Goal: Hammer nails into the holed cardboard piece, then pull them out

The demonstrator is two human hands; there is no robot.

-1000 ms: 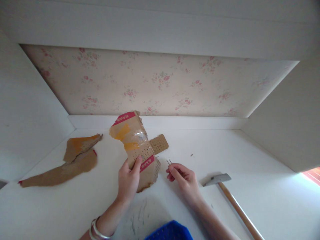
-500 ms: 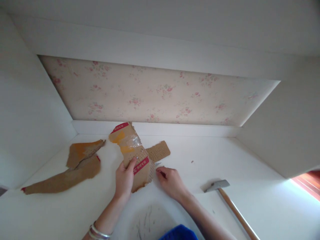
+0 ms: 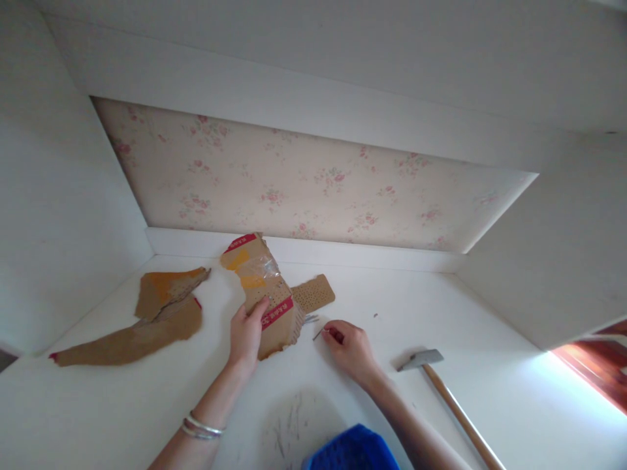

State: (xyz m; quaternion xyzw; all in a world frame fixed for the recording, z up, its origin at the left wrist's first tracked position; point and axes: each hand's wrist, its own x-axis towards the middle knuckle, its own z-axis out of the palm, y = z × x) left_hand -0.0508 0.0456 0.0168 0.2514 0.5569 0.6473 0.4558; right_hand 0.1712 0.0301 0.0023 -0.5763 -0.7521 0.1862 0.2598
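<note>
My left hand point(image 3: 246, 334) grips a torn cardboard piece point(image 3: 279, 326) with red printed bands, clear tape and rows of small holes; the thumb lies on top. The far end of this piece leans toward the back ledge. In my right hand point(image 3: 350, 349), thumb and finger pinch a thin dark nail point(image 3: 318, 335), just right of the cardboard's ragged edge. Several more nails point(image 3: 310, 318) lie on the white surface beside that edge. A smaller hole-dotted cardboard strip point(image 3: 314, 294) lies behind, partly covered by the held piece.
A hammer point(image 3: 455, 405) with a wooden handle rests at the right. Torn cardboard scraps point(image 3: 132, 346) lie at the left. A blue plastic basket point(image 3: 353, 447) stands at the front edge of view, near dark marks. White panels and flowered wallpaper point(image 3: 294, 176) enclose the space.
My right hand has drawn slightly right, away from the cardboard, and the nail in its fingers now shows. The view has shifted a little, revealing more of the blue basket.
</note>
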